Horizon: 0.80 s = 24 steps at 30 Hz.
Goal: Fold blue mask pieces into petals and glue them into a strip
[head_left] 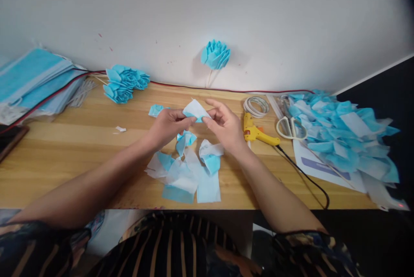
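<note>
Over the middle of the wooden table (74,147), my left hand (168,125) and my right hand (224,125) pinch a small folded piece of blue and white mask fabric (195,109) between them. Both hands have their fingers closed on it, one at each end. Directly below the hands lie several cut blue and white fabric pieces (187,173) near the table's front edge. Another small blue scrap (155,109) lies just left of my left hand.
A yellow glue gun (257,132) with a black cord, white-handled scissors (291,128) and a tape roll (256,105) lie right of my hands. A heap of cut fabric (343,134) fills the right end. Finished blue flowers (124,82) and stacked masks (35,80) sit left; one flower (215,55) leans on the wall.
</note>
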Each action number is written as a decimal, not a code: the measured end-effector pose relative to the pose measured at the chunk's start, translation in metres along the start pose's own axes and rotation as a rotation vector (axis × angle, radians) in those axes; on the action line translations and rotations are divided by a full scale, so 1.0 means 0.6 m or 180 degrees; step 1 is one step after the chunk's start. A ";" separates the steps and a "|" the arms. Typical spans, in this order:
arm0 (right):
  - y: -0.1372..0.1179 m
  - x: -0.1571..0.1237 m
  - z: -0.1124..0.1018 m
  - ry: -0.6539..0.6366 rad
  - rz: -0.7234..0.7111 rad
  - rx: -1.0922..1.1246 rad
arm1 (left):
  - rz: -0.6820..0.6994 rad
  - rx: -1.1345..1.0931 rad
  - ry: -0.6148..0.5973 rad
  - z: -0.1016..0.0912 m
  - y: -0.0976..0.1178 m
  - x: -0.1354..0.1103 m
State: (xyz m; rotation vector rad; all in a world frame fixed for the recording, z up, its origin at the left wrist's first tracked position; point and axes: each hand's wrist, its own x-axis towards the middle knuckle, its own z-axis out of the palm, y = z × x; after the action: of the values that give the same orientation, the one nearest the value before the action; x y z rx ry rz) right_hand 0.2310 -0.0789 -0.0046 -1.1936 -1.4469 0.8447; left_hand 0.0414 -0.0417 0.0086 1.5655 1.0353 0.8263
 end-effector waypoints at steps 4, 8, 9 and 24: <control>-0.003 -0.001 0.000 -0.0041 0.0074 0.0136 | 0.0139 -0.0079 -0.0015 -0.001 0.004 0.000; -0.009 -0.004 0.003 0.0048 0.0141 0.0250 | 0.0220 -0.0319 -0.0266 0.000 0.000 0.002; -0.010 -0.005 0.004 0.0054 0.0151 0.0274 | 0.0218 -0.0353 -0.0305 0.001 -0.003 0.002; -0.013 -0.008 0.011 -0.0044 0.0065 0.0353 | 0.0106 -0.1153 -0.0237 0.006 -0.003 0.003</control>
State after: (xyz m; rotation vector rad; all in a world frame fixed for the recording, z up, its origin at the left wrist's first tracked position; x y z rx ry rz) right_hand 0.2228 -0.0848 0.0001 -1.1228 -1.3828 0.9366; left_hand 0.0450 -0.0414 0.0057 1.2965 0.7583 0.9147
